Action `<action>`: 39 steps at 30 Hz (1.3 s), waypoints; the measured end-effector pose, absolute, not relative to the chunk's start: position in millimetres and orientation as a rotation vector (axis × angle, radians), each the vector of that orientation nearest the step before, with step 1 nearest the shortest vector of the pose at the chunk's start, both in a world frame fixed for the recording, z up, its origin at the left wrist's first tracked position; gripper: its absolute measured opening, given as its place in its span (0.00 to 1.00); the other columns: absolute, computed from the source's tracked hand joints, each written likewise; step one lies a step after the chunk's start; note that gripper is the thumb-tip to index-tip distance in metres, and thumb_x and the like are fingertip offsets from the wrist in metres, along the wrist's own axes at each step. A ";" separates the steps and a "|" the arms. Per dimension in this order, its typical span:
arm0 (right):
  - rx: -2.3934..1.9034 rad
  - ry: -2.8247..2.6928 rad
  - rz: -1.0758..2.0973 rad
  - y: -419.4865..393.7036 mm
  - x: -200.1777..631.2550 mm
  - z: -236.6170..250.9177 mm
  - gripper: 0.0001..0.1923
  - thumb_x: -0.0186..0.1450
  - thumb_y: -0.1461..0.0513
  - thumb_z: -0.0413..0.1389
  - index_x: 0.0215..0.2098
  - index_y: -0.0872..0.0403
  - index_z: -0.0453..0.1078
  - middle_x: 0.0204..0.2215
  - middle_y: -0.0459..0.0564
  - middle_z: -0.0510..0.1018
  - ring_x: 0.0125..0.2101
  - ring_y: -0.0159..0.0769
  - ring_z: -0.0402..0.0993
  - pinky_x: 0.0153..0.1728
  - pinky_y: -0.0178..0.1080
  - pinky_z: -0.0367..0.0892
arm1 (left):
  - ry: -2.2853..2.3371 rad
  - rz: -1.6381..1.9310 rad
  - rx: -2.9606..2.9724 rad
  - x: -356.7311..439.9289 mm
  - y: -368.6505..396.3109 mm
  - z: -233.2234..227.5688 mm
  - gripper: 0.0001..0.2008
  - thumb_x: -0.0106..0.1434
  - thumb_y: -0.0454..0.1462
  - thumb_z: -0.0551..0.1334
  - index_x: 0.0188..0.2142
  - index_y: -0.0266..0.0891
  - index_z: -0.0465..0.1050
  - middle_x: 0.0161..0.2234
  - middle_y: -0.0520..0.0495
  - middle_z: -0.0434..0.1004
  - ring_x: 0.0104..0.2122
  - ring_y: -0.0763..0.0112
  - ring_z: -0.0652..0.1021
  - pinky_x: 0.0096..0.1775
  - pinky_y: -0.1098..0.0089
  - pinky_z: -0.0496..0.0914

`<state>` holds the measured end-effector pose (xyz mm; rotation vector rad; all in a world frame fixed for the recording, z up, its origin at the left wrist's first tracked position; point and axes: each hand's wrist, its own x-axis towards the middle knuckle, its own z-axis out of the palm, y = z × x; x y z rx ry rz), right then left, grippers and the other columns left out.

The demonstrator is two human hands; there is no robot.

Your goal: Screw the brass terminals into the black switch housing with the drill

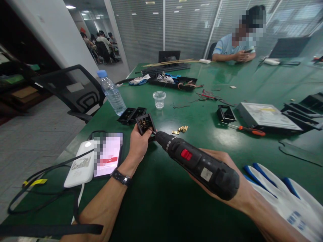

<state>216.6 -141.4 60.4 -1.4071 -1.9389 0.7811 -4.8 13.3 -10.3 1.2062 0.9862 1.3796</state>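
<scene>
Your left hand point(137, 143) clamps the black socket housing point(145, 124) upright on the green table point(227, 141). Your right hand point(222, 174) grips the electric screwdriver point(196, 163), its long axis running far-left, bit tip touching the housing.

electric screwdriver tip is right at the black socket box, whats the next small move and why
Probably seat the bit squarely in a screw and press in before triggering. The right hand holds the electric screwdriver slanted, its tip just at the black socket box that the left hand tilts up off the green table. Whether the bit is already in a screw head is too small to tell.
</scene>
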 end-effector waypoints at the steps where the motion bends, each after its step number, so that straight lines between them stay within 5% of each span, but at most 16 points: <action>1: -1.404 -1.939 0.784 -141.1 216.9 59.9 0.04 0.61 0.64 0.58 0.36 0.52 0.69 0.29 0.47 0.75 0.27 0.35 0.70 0.27 0.39 0.63 | 0.983 1.380 1.210 -4.9 13.5 -10.7 0.18 0.57 0.41 0.68 0.45 0.38 0.71 0.39 0.45 0.80 0.37 0.66 0.81 0.45 0.61 0.76; 35: -1.596 -2.006 0.694 -141.2 215.2 66.5 0.06 0.55 0.62 0.58 0.26 0.50 0.63 0.22 0.44 0.71 0.23 0.33 0.66 0.24 0.36 0.59 | 1.089 1.325 1.359 -7.2 27.0 -20.5 0.21 0.50 0.37 0.71 0.44 0.36 0.73 0.42 0.43 0.80 0.43 0.64 0.79 0.46 0.63 0.74; 39: -1.455 -1.860 0.768 -141.4 214.5 67.2 0.02 0.59 0.60 0.59 0.30 0.50 0.71 0.24 0.44 0.76 0.25 0.35 0.70 0.27 0.37 0.66 | 1.019 1.296 1.245 -0.1 21.2 -20.4 0.18 0.53 0.42 0.70 0.41 0.37 0.73 0.41 0.44 0.80 0.40 0.65 0.79 0.43 0.64 0.75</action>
